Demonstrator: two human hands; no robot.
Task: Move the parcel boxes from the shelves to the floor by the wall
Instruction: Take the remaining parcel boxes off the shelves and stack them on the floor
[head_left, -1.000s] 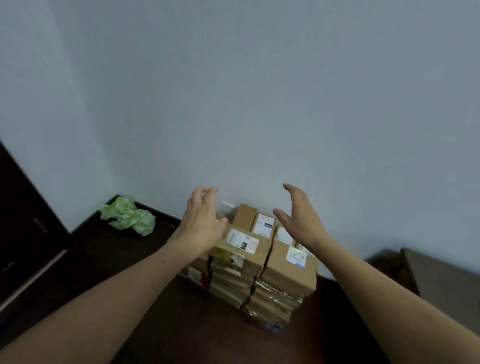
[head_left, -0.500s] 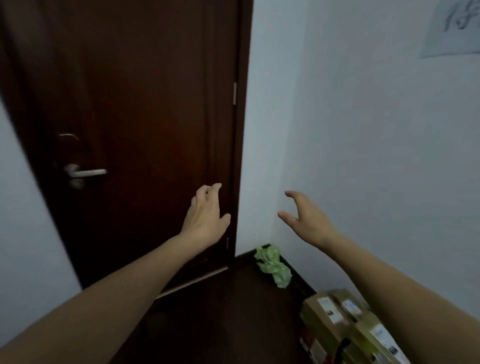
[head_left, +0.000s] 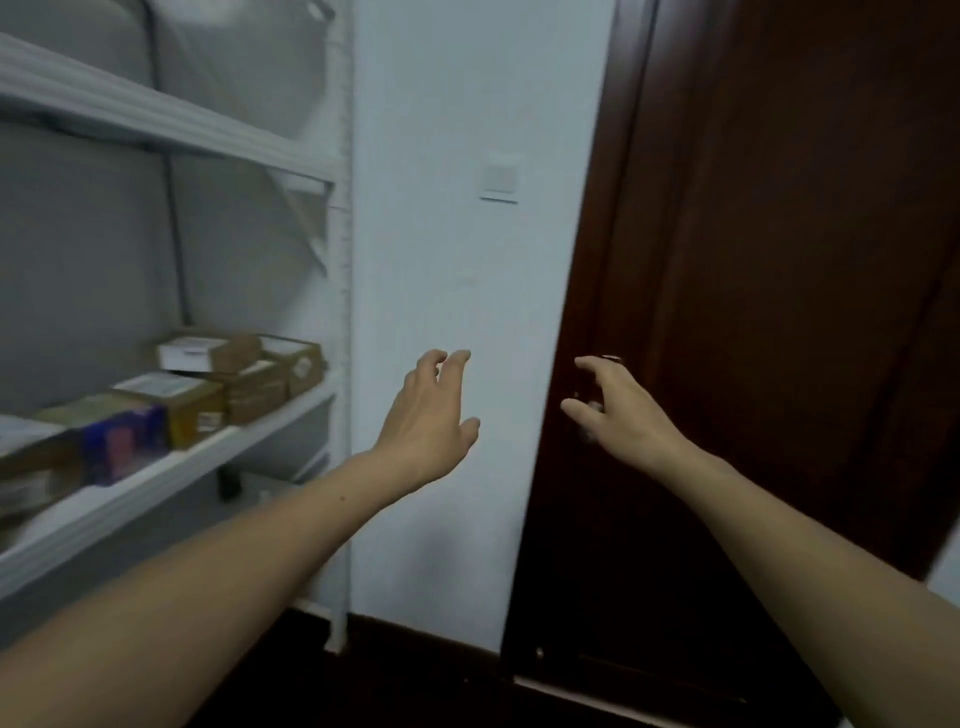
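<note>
- Reaching forward at mid-height, the left hand (head_left: 428, 421) is empty, fingers (head_left: 453, 364) spread before the white wall (head_left: 467, 260).
- Right hand (head_left: 621, 410): empty, fingers loosely curled and apart, in front of the dark door (head_left: 779, 260).
- Parcel boxes (head_left: 228, 379): cardboard, labelled, in a row on the white shelf (head_left: 171, 473) at left, well apart from both hands.
- Light switch (head_left: 500, 177): on the wall above the hands.

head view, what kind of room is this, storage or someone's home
Most likely a small storage or parcel room. White metal shelving fills the left side, with labelled cardboard parcel boxes on one shelf. Otherwise only a bare white wall with a switch and a dark wooden door.
</note>
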